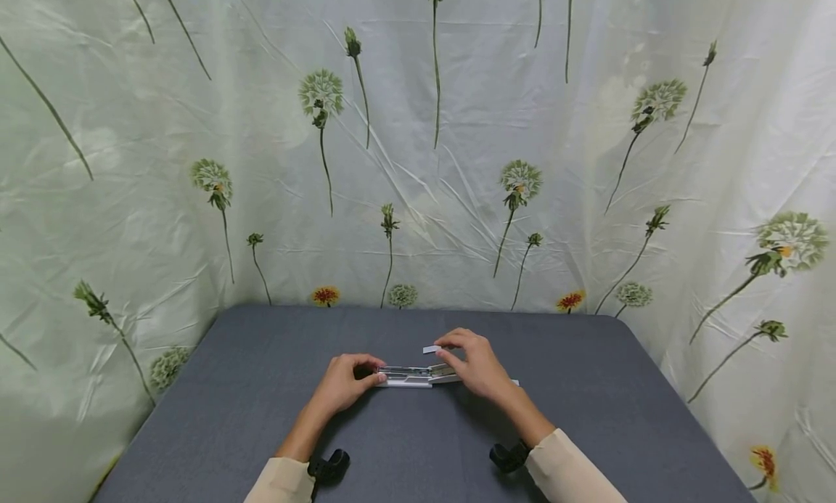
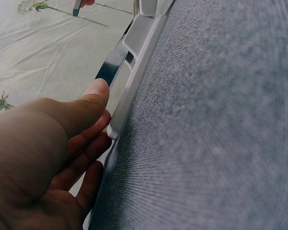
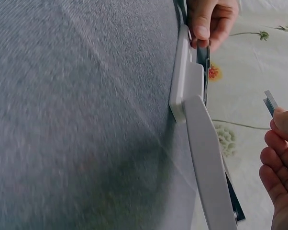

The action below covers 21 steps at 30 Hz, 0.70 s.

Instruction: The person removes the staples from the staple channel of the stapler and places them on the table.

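Observation:
A white stapler (image 1: 406,384) lies on the table with its top cover (image 3: 204,158) swung far back to the right, baring the metal magazine (image 2: 113,64). At its left end, my left hand (image 1: 345,381) grips it: the thumb rests on the magazine tip and the fingers are by the end of the base (image 2: 138,79). Between thumb and fingertips, my right hand (image 1: 482,366) pinches a short strip of staples (image 3: 270,103), held just above the stapler near its middle. In the head view this hand hides part of the opened cover.
A dark grey cloth covers the table (image 1: 274,343). Behind it and along the sides hangs a pale curtain (image 1: 418,176) printed with dandelions. Each wrist wears a black strap-on camera, the left camera (image 1: 332,467) and the right camera (image 1: 508,456).

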Available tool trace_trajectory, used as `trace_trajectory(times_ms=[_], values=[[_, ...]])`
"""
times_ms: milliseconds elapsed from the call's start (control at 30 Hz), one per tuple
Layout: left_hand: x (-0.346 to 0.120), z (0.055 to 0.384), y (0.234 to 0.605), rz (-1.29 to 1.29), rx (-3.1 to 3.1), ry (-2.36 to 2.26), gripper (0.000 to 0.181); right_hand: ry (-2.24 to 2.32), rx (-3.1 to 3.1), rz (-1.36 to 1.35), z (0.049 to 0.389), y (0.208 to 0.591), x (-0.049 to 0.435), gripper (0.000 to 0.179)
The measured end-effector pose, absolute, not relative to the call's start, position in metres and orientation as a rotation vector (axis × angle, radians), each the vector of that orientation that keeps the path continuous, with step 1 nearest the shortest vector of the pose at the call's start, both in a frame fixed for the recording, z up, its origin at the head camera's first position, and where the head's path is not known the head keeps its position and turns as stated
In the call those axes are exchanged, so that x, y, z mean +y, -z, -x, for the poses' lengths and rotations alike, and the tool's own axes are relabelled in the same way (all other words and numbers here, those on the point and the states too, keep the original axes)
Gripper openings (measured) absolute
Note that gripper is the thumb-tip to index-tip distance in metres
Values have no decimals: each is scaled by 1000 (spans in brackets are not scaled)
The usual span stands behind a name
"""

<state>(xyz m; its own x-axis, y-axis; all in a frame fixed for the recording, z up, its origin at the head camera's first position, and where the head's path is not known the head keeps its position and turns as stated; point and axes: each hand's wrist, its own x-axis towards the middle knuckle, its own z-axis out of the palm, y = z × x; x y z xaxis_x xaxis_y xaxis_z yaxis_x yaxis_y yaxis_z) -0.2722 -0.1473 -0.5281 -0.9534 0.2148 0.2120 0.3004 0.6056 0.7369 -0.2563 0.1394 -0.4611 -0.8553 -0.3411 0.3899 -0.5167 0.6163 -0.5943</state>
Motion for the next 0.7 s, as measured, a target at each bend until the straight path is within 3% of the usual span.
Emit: trace_trajectory(times_ms=[700], values=[[-148, 273, 529, 439, -2716, 1296, 14, -943, -2557, -621, 250, 454, 179, 13]])
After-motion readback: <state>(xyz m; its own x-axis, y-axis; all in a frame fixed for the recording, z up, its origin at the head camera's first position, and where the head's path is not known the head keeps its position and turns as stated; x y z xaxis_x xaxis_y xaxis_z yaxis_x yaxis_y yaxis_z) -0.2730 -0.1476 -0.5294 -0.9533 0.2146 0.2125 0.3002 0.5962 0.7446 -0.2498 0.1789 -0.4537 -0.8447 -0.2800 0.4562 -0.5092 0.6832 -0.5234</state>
